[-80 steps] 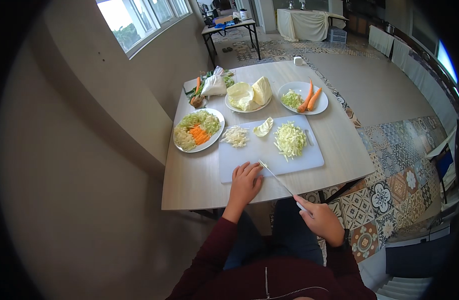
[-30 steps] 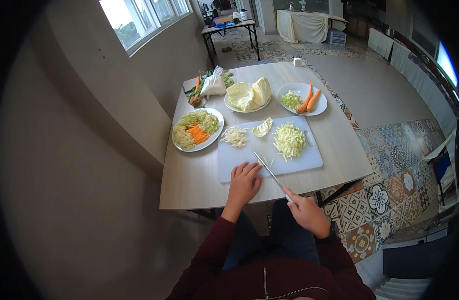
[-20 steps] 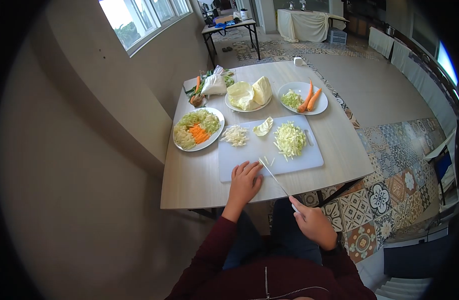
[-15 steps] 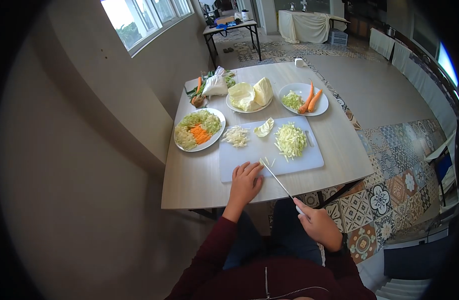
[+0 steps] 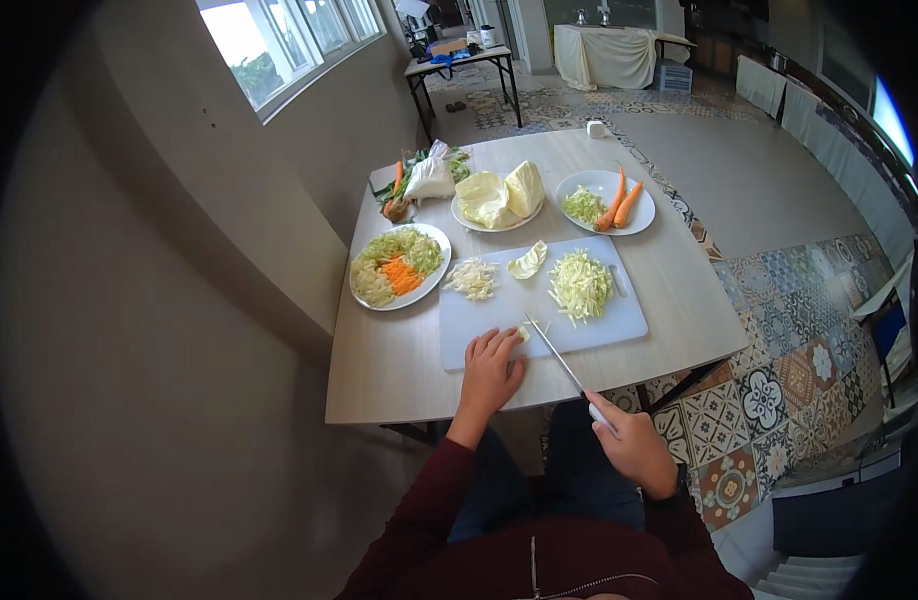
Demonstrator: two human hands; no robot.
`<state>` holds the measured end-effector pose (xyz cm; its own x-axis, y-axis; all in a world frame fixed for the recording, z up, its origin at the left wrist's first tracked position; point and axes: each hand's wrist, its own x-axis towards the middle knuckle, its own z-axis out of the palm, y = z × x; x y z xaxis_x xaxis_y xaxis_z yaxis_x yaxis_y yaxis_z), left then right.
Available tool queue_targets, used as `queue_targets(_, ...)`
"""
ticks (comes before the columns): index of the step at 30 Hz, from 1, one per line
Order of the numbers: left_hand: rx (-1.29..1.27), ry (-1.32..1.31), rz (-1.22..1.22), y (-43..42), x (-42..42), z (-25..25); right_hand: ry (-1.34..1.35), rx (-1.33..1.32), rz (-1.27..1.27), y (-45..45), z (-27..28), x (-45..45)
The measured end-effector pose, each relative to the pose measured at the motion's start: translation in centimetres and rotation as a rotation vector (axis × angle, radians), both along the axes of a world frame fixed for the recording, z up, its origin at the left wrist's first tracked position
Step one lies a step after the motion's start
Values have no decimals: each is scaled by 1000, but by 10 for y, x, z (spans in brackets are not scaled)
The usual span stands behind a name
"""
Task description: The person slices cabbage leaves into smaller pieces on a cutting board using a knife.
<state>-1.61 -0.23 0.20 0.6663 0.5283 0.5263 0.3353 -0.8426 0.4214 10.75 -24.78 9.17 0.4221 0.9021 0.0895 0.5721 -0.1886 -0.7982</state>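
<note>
My right hand point(image 5: 635, 448) is closed round the white handle of a knife point(image 5: 556, 352). Its blade slants up and left, with the tip on the white cutting board point(image 5: 479, 335). Beside the blade, my left hand point(image 5: 492, 372) holds a small pale cabbage piece point(image 5: 523, 333) down with curled fingertips, which partly hide it. A few cut strips lie near the tip. Further up the board are a pile of shredded cabbage point(image 5: 581, 286), a loose cabbage leaf point(image 5: 528, 260) and a heap of thin white strips point(image 5: 472, 279). A peeler-like tool point(image 5: 619, 281) lies at the board's right.
Left of the board stands a plate point(image 5: 444, 262) of shredded vegetables. Behind it are a plate point(image 5: 479, 226) with cabbage pieces and another point(image 5: 647, 222) with carrots point(image 5: 627, 203). A white bag point(image 5: 430, 180) and vegetables sit at the back left, near the wall.
The knife blade has shifted slightly to the right, away from my left fingertips. My left hand stays at the same spot on the board. The whole view has tilted a little.
</note>
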Motion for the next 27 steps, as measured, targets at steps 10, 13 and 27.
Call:
queue_targets(10,38,-2,11,-1,0,1,-17,-11,12,4,-1,1)
queue_targets(13,5,4,11,0,-1,1,-34,29,12,10,-9,1)
queue_targets(27,48,30,41,-2,0,2,-7,25,0,5,-4,0)
